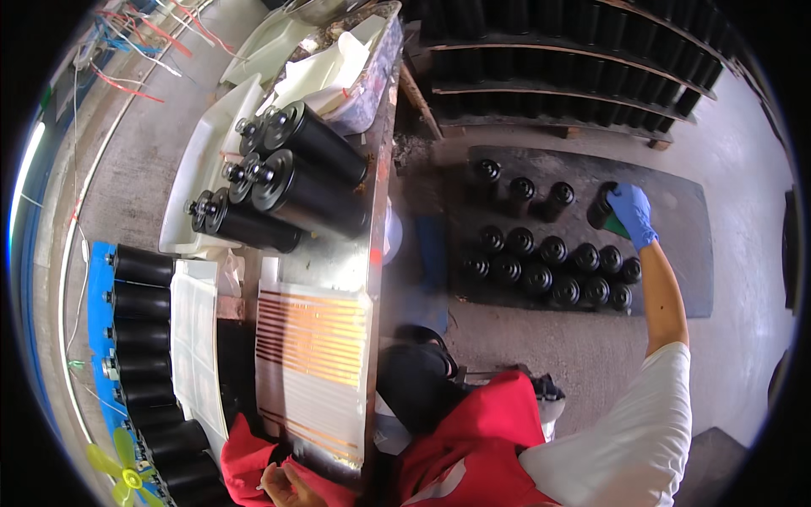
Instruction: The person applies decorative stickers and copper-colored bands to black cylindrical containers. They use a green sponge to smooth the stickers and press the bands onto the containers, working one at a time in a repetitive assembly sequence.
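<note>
The right hand (632,208), in a blue glove, is between two and three o'clock in the view. Its fingers are wrapped around a black can (599,209), just at nine o'clock from the glove. A green patch (616,225) shows beside the palm. The left hand (289,487) is bare, at seven o'clock in the view, beside red cloth (241,452). Its fingers are bent; I cannot tell if they hold anything. From the glove, three black cans (521,189) stand at nine o'clock and more cans (552,251) stand bunched at eight o'clock, on a dark board (683,245). At eleven o'clock from it are shelves (481,89) with rows of cans.
</note>
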`<state>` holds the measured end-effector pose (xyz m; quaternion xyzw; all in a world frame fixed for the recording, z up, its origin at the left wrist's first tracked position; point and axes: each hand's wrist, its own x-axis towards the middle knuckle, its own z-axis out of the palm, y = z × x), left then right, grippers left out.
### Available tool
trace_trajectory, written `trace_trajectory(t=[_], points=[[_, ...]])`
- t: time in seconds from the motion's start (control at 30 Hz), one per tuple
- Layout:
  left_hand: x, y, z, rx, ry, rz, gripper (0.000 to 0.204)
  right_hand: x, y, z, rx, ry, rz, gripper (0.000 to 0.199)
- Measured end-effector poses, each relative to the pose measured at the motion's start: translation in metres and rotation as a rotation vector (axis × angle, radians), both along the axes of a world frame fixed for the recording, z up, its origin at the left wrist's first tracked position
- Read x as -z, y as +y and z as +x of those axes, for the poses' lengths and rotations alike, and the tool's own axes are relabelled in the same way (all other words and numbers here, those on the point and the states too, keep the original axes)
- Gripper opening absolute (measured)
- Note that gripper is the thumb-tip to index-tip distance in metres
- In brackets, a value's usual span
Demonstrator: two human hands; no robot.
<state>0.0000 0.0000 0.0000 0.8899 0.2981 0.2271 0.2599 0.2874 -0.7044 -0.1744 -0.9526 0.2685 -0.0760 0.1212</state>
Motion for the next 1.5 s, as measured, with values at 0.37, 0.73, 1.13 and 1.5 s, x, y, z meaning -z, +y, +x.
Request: trace_trajectory(t=[0.37, 0.73, 1.13, 1.5], points=[[-0.006, -0.054, 0.121, 0.068, 0.002, 0.291, 0.023, 0.152, -0.1, 0.064, -0.203, 0.19, -0.149, 0.026], [-0.101, 0.027, 0.038, -0.302, 0.016, 0.605, 0.02, 0.159, -0.023, 0.119, -0.352, -0.034, -0.046, 0.029], [-0.187, 0.238, 0.086, -0.5, 0.266, 0.599, 0.033, 0.054, 0.228, -0.051, -0.695, 0.036, 0.961, 0.021], [-0.233, 0.15, 0.0, -0.301, -0.137, 0.853, 0.034, -0.197, 0.398, -0.126, -0.851, -0.033, 1.009, 0.019]])
